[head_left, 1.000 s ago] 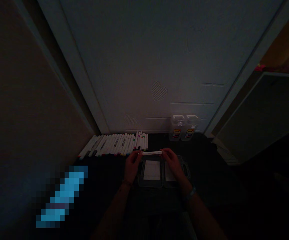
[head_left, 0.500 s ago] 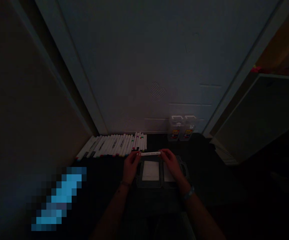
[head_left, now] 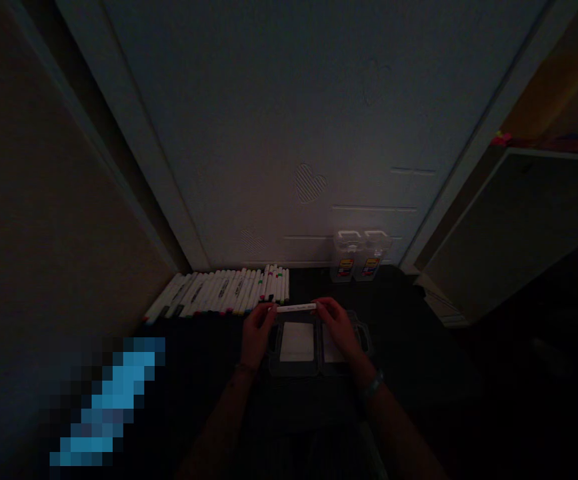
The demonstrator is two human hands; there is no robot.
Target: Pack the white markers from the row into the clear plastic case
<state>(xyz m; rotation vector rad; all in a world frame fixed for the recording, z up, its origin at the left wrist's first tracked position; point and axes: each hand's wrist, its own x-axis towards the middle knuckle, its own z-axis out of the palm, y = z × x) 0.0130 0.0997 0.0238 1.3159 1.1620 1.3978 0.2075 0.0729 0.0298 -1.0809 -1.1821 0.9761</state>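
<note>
Closest to me, a dark open case (head_left: 296, 372) lies on the floor (head_left: 419, 373) between my forearms, with a white pad (head_left: 297, 341) in its left half. My left hand (head_left: 256, 333) sits at the case's left edge and my right hand (head_left: 339, 327) over its right half. Both are closed on one white marker (head_left: 296, 308), each pinching an end, so it hangs level just above the far rim of the case.

Beyond the case and to its left, a row of markers (head_left: 223, 291) lies side by side along the foot of a door (head_left: 289, 133). Beyond it to the right, two clear tubs (head_left: 359, 255) stand against the same door.

The light is very poor, and I think that is the main risk: I cannot read the marker's colour band or its print. With only fingertip grips at the two ends, a cap could pop off suddenly, and the marker could drop into the case or roll off across the dark floor, where it would be hard to spot.
</note>
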